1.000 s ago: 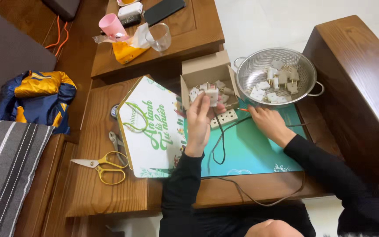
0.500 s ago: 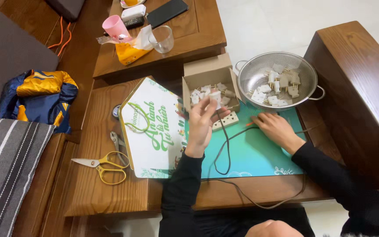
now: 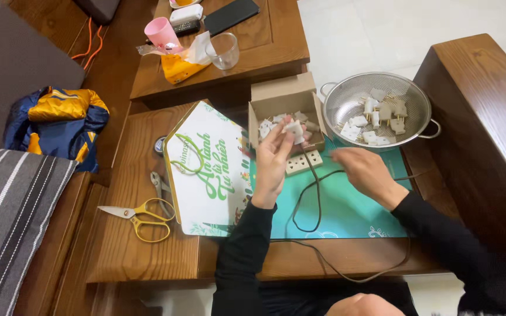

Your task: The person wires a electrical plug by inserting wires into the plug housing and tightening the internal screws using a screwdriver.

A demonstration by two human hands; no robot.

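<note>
Head view: left hand [image 3: 273, 161] fingers pinch a white plug [image 3: 294, 130] above the cardboard box [image 3: 282, 99]; right hand [image 3: 367, 172] fingers grip the dark cable [image 3: 317, 193], socket strip [image 3: 303, 162] just beside.

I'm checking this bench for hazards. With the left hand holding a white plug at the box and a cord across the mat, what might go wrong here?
1. The cord loops over the mat and hangs past the table edge; the right hand or a sleeve might snag it and drag the socket strip.
2. The plug in the left hand has only a fingertip grip, so it may drop.
3. The scissors lie open near the left elbow.
</note>
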